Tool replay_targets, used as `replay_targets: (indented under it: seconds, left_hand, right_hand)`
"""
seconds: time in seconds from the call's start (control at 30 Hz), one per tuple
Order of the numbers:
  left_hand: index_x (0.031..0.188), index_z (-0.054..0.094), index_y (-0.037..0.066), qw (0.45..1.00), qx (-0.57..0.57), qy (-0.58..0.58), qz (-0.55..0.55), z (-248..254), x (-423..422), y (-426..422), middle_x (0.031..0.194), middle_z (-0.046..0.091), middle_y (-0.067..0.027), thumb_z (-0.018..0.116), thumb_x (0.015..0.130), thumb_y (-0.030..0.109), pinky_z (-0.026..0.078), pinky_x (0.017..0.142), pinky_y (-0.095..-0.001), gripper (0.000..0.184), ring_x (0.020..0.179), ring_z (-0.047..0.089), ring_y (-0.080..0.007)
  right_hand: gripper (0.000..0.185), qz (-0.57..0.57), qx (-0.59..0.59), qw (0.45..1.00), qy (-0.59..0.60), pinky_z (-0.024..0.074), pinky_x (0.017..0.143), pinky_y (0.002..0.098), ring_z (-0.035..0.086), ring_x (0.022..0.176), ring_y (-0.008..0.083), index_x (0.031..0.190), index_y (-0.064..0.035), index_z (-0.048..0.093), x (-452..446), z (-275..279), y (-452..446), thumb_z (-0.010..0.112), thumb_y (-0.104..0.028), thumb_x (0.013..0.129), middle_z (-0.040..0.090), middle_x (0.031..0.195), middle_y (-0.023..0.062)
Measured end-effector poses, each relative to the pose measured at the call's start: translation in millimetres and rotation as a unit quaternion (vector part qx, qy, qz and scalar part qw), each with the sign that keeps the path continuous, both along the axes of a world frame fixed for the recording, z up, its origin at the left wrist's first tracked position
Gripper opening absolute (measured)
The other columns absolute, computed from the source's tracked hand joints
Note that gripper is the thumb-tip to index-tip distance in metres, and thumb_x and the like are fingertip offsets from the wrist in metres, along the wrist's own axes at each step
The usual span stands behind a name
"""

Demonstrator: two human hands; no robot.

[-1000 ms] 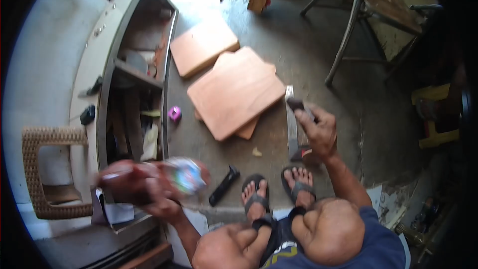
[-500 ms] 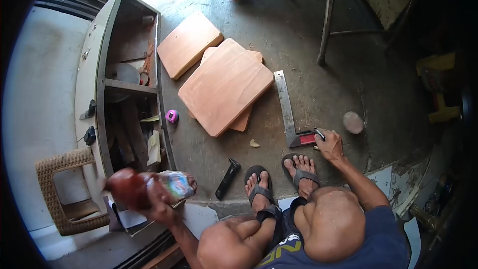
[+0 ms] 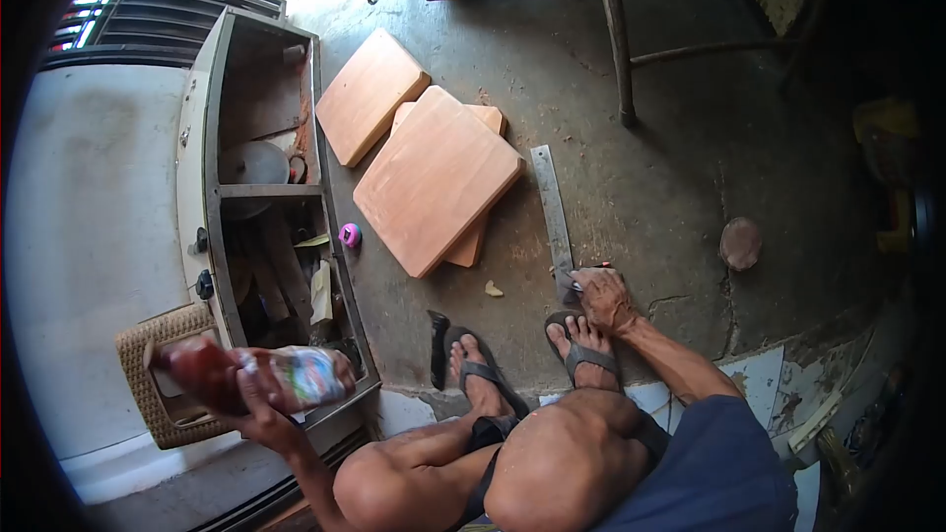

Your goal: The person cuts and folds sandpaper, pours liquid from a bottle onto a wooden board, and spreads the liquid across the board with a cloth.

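Note:
My left hand (image 3: 264, 416) is wrapped round a plastic bottle (image 3: 202, 374) with reddish-brown contents and a colourful label, held tilted at the lower left and blurred by motion. On the floor in front of my right foot lies a try square (image 3: 553, 207), its metal blade pointing away from me. My right hand (image 3: 606, 299) is closed over its handle, which the fingers mostly hide. A small dark and red tip shows beyond the knuckles; I cannot tell what it belongs to. Left of the blade, a wooden board (image 3: 439, 177) with cut corners rests on another board.
Another thick board (image 3: 370, 94) leans against the stack's far side. A pink tape measure (image 3: 350, 234) sits by the open cabinet (image 3: 266, 191). A black tool (image 3: 439, 350) lies beside my left foot. A round object (image 3: 740, 243) and a stool leg (image 3: 616, 39) are to the right.
My right hand has moved from the handle's end to lie over the handle. The bottle in my left hand has shifted left in view. The camera view has turned slightly.

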State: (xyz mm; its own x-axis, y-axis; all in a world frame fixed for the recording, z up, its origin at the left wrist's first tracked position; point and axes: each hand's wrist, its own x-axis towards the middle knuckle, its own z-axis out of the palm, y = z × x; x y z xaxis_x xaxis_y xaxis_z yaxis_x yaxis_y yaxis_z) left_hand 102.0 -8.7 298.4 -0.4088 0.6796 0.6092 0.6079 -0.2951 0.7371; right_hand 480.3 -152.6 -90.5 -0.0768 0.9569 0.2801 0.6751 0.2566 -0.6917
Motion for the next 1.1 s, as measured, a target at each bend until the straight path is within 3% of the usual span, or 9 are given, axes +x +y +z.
replay_targets:
  seconds: [0.07, 0.13, 0.23, 0.33, 0.53, 0.6, 0.7, 0.87, 1.1]
  left_hand:
    - [0.155, 0.034, -0.001, 0.906, -0.203, 0.362, -0.086, 14, -35, -5, 0.134, 0.056, -0.0169, 0.067, 0.098, 0.013, 0.056, 0.093, -0.0343, 0.067, 0.120, 0.059, -0.0239]
    - [0.149, 0.040, -0.002, 0.976, -0.208, 0.069, -0.022, 31, -39, 8, 0.136, 0.056, -0.0163, 0.071, 0.097, 0.017, 0.047, 0.104, -0.0388, 0.064, 0.119, 0.059, -0.0254]
    - [0.133, 0.049, 0.000, 0.969, -0.161, 0.175, 0.066, 30, -39, 23, 0.119, 0.062, -0.0132, 0.073, 0.096, 0.018, 0.050, 0.098, -0.0377, 0.048, 0.105, 0.061, -0.0223]
    - [0.141, 0.048, 0.001, 0.801, -0.490, 0.259, -0.225, 3, -36, 23, 0.125, 0.062, -0.0122, 0.077, 0.090, 0.027, 0.045, 0.104, -0.0398, 0.064, 0.116, 0.060, -0.0251]
    - [0.143, 0.050, 0.001, 0.911, -0.345, 0.038, -0.221, -74, -51, 64, 0.127, 0.061, -0.0110, 0.079, 0.083, 0.026, 0.041, 0.108, -0.0384, 0.071, 0.120, 0.057, -0.0234]
    - [0.148, 0.045, -0.001, 0.823, -0.473, 0.093, -0.300, -98, -57, 65, 0.124, 0.064, -0.0141, 0.079, 0.084, 0.019, 0.043, 0.110, -0.0397, 0.075, 0.117, 0.062, -0.0252]
    - [0.148, 0.047, 0.002, 0.840, -0.405, -0.237, -0.273, -87, -71, 104, 0.132, 0.061, -0.0165, 0.079, 0.084, 0.021, 0.045, 0.108, -0.0386, 0.074, 0.114, 0.062, -0.0249]
    - [0.146, 0.047, 0.001, 0.843, -0.424, -0.032, -0.328, -144, -121, 117, 0.132, 0.062, -0.0143, 0.079, 0.081, 0.015, 0.043, 0.110, -0.0374, 0.074, 0.120, 0.060, -0.0246]
    - [0.143, 0.049, -0.002, 0.824, -0.384, -0.200, -0.366, -168, -123, 120, 0.128, 0.064, -0.0127, 0.077, 0.084, 0.008, 0.050, 0.102, -0.0400, 0.066, 0.119, 0.062, -0.0263]
  right_hand:
    - [0.052, -0.022, -0.014, 1.000, 0.001, 0.0461, 0.102, 0.0490, 0.061, 0.115, 0.0363, 0.133, -0.0011, 0.057, 15, -16, -10, 0.069, -0.007, 0.083, 0.064, 0.122, 0.0184]
    - [0.050, -0.032, -0.006, 0.999, 0.015, 0.0474, 0.101, 0.0491, 0.060, 0.115, 0.0383, 0.133, -0.0004, 0.056, 29, -13, -25, 0.067, -0.006, 0.085, 0.063, 0.121, 0.0196]
    - [0.043, -0.084, -0.051, 0.995, 0.010, 0.0474, 0.098, 0.0494, 0.061, 0.110, 0.0410, 0.130, 0.0010, 0.057, 52, -1, -52, 0.064, -0.003, 0.088, 0.063, 0.120, 0.0221]
    - [0.039, -0.168, -0.074, 0.983, 0.000, 0.0482, 0.095, 0.0495, 0.060, 0.105, 0.0405, 0.130, 0.0021, 0.057, 63, 24, -46, 0.063, -0.008, 0.092, 0.062, 0.117, 0.0222]
    - [0.030, -0.291, -0.035, 0.955, -0.045, 0.0474, 0.094, 0.0485, 0.060, 0.103, 0.0411, 0.129, 0.0053, 0.056, 53, 94, 27, 0.049, -0.011, 0.105, 0.062, 0.112, 0.0234]
    - [0.029, -0.304, 0.011, 0.953, -0.011, 0.0472, 0.093, 0.0488, 0.060, 0.104, 0.0427, 0.129, 0.0050, 0.058, 39, 107, 55, 0.048, -0.010, 0.105, 0.062, 0.110, 0.0238]
    - [0.029, -0.291, -0.046, 0.955, -0.010, 0.0484, 0.095, 0.0465, 0.062, 0.108, 0.0410, 0.129, 0.0037, 0.058, 14, 126, 100, 0.048, -0.011, 0.106, 0.064, 0.116, 0.0232]
    - [0.027, -0.230, -0.054, 0.971, -0.044, 0.0508, 0.095, 0.0432, 0.065, 0.109, 0.0376, 0.127, 0.0013, 0.064, -31, 136, 145, 0.054, -0.005, 0.102, 0.068, 0.117, 0.0193]
    - [0.027, -0.278, -0.047, 0.959, -0.005, 0.0524, 0.089, 0.0399, 0.068, 0.100, 0.0347, 0.126, -0.0008, 0.067, -129, 211, 171, 0.056, -0.012, 0.104, 0.070, 0.111, 0.0162]
